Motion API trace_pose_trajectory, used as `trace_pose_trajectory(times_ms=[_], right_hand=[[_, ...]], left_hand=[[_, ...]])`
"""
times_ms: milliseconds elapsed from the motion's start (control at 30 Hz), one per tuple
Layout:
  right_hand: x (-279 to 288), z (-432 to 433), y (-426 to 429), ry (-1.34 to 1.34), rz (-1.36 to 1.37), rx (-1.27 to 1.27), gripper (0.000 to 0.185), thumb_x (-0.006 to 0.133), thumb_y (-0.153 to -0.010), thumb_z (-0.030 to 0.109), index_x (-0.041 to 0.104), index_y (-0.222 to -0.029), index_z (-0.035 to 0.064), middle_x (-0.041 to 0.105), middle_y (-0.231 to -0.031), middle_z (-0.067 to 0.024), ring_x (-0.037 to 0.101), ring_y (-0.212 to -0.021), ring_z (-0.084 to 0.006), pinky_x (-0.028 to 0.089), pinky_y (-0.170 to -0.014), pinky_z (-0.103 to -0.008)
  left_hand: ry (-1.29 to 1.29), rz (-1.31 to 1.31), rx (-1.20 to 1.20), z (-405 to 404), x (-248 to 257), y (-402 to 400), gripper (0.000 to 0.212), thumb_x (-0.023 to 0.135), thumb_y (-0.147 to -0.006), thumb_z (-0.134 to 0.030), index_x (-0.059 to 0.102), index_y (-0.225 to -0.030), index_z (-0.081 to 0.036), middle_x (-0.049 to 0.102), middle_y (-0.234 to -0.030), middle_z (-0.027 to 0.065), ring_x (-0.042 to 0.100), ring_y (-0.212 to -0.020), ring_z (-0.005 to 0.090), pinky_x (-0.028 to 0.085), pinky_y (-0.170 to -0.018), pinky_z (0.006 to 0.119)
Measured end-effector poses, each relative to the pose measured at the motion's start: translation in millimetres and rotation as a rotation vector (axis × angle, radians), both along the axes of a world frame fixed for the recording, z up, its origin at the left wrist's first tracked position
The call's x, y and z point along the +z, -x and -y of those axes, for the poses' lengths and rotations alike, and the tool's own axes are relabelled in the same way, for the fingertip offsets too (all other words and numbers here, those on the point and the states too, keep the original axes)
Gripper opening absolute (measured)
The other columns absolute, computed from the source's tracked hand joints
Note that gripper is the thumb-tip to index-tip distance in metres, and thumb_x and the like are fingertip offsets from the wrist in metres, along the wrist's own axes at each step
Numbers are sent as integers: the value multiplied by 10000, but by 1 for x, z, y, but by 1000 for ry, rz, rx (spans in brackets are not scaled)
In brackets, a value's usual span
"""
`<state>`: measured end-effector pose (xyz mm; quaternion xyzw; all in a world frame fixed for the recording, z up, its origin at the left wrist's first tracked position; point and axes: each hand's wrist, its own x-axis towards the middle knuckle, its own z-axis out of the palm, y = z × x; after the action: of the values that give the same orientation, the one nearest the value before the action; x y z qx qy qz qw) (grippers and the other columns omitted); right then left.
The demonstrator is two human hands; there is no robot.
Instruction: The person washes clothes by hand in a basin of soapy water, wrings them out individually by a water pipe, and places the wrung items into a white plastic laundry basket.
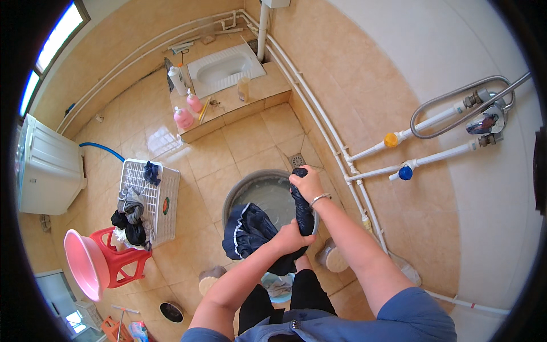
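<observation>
A dark navy wet garment [252, 228] with a white trimmed edge is gripped in both hands, over the right side of a round grey basin [226, 201] holding cloudy water [273, 196]. My right hand [308, 184], with a bangle at the wrist, clasps the upper end of a tightly twisted length of the cloth. Lower down, my left hand [292, 239] is closed around the same roll. The loose part of the garment spreads left across the basin's near rim and hangs between my legs.
Behind the basin are a floor drain [297, 160] and a raised squat toilet [226, 64] with bottles beside it. Left stand a white basket [169, 205] with clothes on top, a red stool [124, 260] and a pink basin [81, 265]. Pipes [324, 128] line the right wall.
</observation>
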<state>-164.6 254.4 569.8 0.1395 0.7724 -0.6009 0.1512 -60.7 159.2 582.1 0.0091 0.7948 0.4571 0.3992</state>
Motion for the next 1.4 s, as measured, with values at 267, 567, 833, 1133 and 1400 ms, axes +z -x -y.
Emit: trace_pose_trajectory(times_ms=[267,567,833,1133,1400], right_hand=[[-51,13,-8,-409,11,-76,419,560,-588,251,500,-864,-58,549,-793,-255,537,-783,-358,427,-712,-366],[18,24,-4,502,310,363,786,616,-646,449,242,-1230,78,438,-1107,-209,482,-977,-264,391,-801,-348],[41,28,12,1583,-58,664,907,664,-607,413,99,-1289,217,230,-1262,-189,235,-1146,-397,253,-882,-538],[90,6,4,1578,-138,439,172,546,-693,84,397,-779,83,491,-827,-97,504,-703,-214,425,-656,-415],[72,-7,-3,588,155,69,112,520,-673,33,415,-712,43,460,-554,-74,482,-481,-155,434,-428,-291]], left_hand=[[-210,-33,63,25,-35,-8,772,594,-647,-452,285,-1120,75,540,-855,223,544,-820,314,426,-734,332],[-1160,712,451,71,8,-19,601,432,-767,-479,278,-1149,-41,514,-715,171,537,-511,243,452,-435,311],[-1671,1015,169,69,36,-13,647,427,-716,-561,265,-1079,-51,447,-615,218,482,-407,283,405,-346,315],[-1496,769,78,61,43,-8,671,533,-699,-477,243,-1119,-42,470,-669,175,508,-458,232,432,-404,296],[-546,112,148,28,52,-5,684,617,-655,-392,313,-1062,65,501,-837,142,513,-786,189,412,-702,282]])
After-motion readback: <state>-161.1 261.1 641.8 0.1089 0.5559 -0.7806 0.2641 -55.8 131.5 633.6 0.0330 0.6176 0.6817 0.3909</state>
